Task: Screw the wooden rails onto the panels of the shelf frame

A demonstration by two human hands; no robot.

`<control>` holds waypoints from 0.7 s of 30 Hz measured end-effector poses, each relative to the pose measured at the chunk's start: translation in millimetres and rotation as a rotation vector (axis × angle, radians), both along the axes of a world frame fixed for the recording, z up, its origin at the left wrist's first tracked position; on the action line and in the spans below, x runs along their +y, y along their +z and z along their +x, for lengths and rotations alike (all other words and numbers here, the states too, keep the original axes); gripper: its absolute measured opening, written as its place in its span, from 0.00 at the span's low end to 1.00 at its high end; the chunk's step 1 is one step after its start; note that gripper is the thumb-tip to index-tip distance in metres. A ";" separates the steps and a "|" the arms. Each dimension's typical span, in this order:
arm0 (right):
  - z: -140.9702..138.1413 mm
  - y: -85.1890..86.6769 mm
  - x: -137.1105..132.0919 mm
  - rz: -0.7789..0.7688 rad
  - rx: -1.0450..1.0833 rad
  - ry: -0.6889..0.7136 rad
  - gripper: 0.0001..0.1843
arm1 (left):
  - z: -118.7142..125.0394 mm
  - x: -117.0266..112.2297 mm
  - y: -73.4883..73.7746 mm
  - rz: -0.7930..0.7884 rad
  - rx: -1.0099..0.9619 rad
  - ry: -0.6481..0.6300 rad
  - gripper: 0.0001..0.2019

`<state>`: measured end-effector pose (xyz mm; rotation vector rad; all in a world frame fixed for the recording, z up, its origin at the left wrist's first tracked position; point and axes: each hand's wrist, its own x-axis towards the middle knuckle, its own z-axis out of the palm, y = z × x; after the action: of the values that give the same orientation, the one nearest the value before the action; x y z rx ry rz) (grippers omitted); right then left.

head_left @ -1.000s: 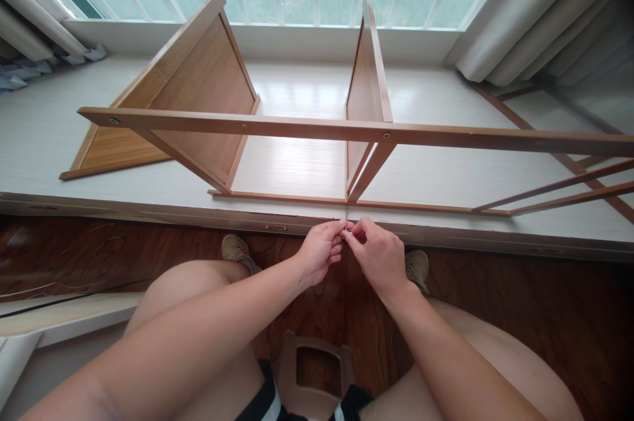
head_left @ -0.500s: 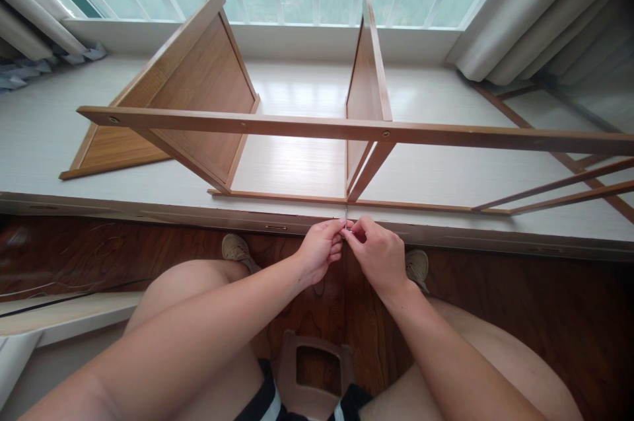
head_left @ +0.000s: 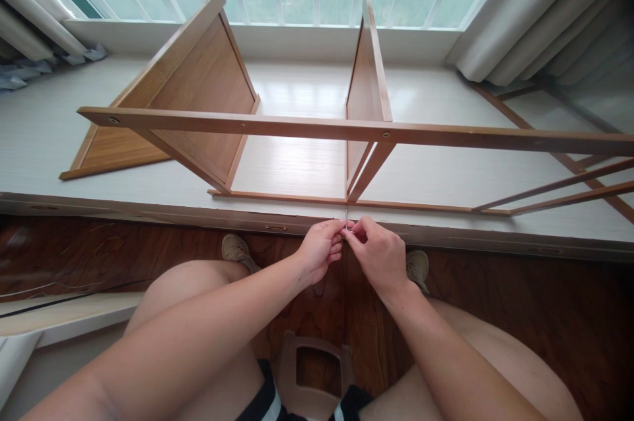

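A thin metal hex key points from my fingertips to the lower rail of a wooden frame, where the middle panel meets it. My left hand is closed, thumb and forefinger pinching the key's shaft. From the other side, my right hand pinches its near end. The fingers hide much of the key. The frame lies on its side; its upper rail has bolt heads showing. A wide end panel slants between the rails at the left.
The frame rests on a white window ledge. A loose wooden board lies at the left, with another wooden frame by the right curtain. Below are a plastic stool and, at lower left, a pale chair-like piece.
Almost nothing differs. Both hands keep their pinch at the same spot, and the wooden frame has not moved.
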<state>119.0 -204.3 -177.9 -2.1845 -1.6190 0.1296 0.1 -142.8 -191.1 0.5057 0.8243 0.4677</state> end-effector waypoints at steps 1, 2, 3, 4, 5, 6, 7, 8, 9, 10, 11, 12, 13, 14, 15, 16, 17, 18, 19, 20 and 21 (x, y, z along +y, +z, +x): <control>0.2 0.1 -0.1 0.001 -0.002 -0.001 0.13 | 0.1 0.2 -0.2 -0.003 -0.002 -0.002 0.13; 0.2 0.1 -0.2 0.003 -0.004 -0.002 0.14 | 0.2 0.3 -0.6 -0.005 -0.003 -0.004 0.13; 0.3 0.1 -0.3 0.003 -0.005 -0.002 0.14 | 0.2 0.4 -1.3 -0.007 -0.003 -0.003 0.13; 0.3 -0.1 -0.5 0.002 -0.006 -0.002 0.13 | 0.1 0.5 -2.1 -0.008 -0.003 -0.004 0.13; 0.3 -0.3 -0.7 0.000 -0.007 -0.004 0.13 | 0.0 0.7 -3.0 -0.008 -0.002 -0.005 0.13; 0.3 -0.6 -0.9 -0.003 -0.008 -0.007 0.13 | -0.1 0.8 -3.9 -0.006 -0.003 -0.006 0.13; 0.3 -1.0 -1.1 -0.006 -0.009 -0.012 0.14 | -0.2 0.8 -4.6 -0.002 -0.006 -0.008 0.14; 0.4 -1.3 -1.2 -0.010 -0.010 -0.017 0.14 | -0.2 0.9 -5.1 0.001 -0.008 -0.010 0.14; 0.6 -1.4 -1.3 -0.015 -0.010 -0.022 0.14 | -0.2 1.0 -5.3 0.003 -0.008 -0.012 0.14; 0.8 -1.5 -1.3 -0.021 -0.007 -0.026 0.14 | -0.2 1.0 -5.1 0.004 -0.007 -0.011 0.14; 1.1 -1.5 -1.2 -0.028 -0.001 -0.029 0.14 | 0.0 1.0 -4.6 0.003 -0.004 -0.011 0.14; 1.4 -1.3 -1.0 -0.038 0.011 -0.031 0.13 | 0.3 0.9 -3.8 0.000 0.000 -0.010 0.13; 1.6 -1.1 -0.8 -0.048 0.028 -0.033 0.13 | 0.6 0.8 -2.9 -0.003 0.004 -0.009 0.13; 1.7 -1.0 -0.5 -0.058 0.054 -0.037 0.12 | 1.0 0.7 -2.0 -0.008 0.009 -0.007 0.13; 1.6 -1.0 -0.1 -0.068 0.092 -0.042 0.12 | 1.4 0.7 -1.2 -0.014 0.012 -0.004 0.13; 1.4 -1.2 0.4 -0.078 0.147 -0.046 0.12 | 1.8 0.7 -0.6 -0.021 0.016 -0.001 0.12; 0.9 -1.7 0.9 -0.087 0.222 -0.046 0.13 | 2.1 0.8 -0.3 -0.027 0.017 0.004 0.12; 0.2 -2.3 1.5 -0.095 0.317 -0.039 0.13 | 2.4 1.0 -0.2 -0.031 0.016 0.010 0.12; -0.7 -3.3 2.1 -0.102 0.428 -0.028 0.15 | 2.5 1.2 -0.3 -0.034 0.016 0.011 0.12; -1.8 -4.4 2.7 -0.109 0.548 -0.015 0.16 | 2.7 1.5 -0.5 -0.033 0.016 0.009 0.12; -3.0 -5.6 3.2 -0.114 0.666 -0.006 0.17 | 2.7 1.7 -0.7 -0.027 0.020 0.004 0.13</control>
<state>116.0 -201.1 -183.5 -1.9203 -1.2374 0.8632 2.8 -141.1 -191.8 0.4844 0.8502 0.4551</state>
